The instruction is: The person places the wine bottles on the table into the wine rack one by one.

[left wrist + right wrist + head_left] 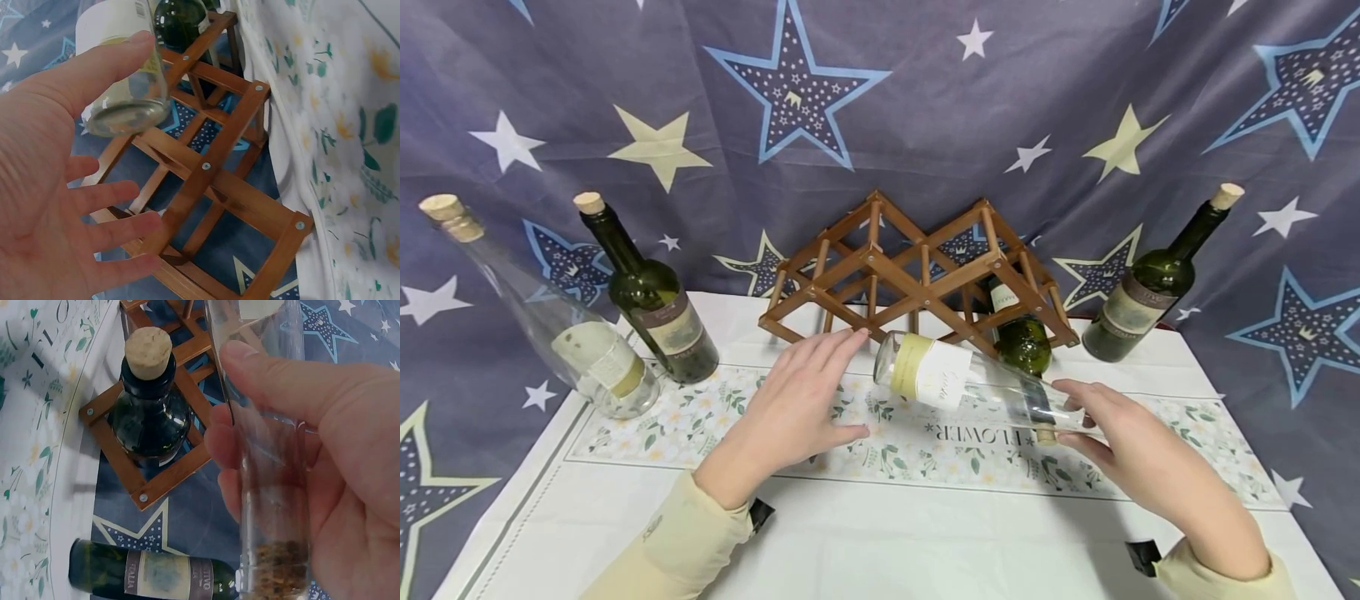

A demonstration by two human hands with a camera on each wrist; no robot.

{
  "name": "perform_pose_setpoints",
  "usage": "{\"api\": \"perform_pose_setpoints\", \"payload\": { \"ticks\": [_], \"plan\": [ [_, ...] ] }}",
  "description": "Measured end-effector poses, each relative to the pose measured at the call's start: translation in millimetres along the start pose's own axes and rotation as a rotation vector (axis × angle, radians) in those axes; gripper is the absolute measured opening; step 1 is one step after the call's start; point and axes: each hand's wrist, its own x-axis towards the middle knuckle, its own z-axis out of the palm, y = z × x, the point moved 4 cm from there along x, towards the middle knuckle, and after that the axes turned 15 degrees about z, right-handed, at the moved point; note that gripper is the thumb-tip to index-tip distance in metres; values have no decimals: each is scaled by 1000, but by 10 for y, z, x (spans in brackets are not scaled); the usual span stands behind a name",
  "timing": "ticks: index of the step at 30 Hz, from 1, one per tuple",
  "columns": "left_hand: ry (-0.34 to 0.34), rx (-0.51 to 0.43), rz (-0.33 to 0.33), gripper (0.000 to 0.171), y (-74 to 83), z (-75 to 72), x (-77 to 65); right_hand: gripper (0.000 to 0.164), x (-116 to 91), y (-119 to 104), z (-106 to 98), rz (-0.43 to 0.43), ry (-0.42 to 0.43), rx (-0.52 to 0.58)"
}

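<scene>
My right hand (1138,446) grips the neck of a clear glass bottle (943,375) with a white and yellow-green label. The bottle lies nearly level in front of the wooden wine rack (925,287), its base toward the left. In the right wrist view, the cork (275,565) shows through the clear neck below my fingers. My left hand (797,400) is spread near the base, fingers straight and thumb apart; the thumb overlaps the bottle in the left wrist view. A dark green bottle (1026,343) lies in the rack's right lower slot, corked neck pointing forward.
Left of the rack stand a corked green wine bottle (673,333) and a clear corked bottle (598,367). Another green wine bottle (1138,300) stands to its right. A floral runner (910,454) crosses the white table (925,542), with a star-patterned curtain (910,100) behind.
</scene>
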Motion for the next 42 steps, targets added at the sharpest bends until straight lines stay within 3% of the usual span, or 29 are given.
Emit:
{"api": "perform_pose_setpoints", "payload": {
  "ticks": [11, 20, 26, 42],
  "plan": [
    [0, 4, 9, 120, -60, 61, -172, 60, -91, 124, -51, 27, 40, 7],
    [-30, 8, -17, 112, -93, 88, -354, 58, -139, 249, -75, 52, 75, 15],
    [-14, 2, -27, 110, -124, 85, -467, 57, -170, 308, -76, 67, 98, 24],
    [31, 3, -43, 107, -160, 85, -701, 54, -251, 421, -42, 167, 66, 83]
  ]
}}
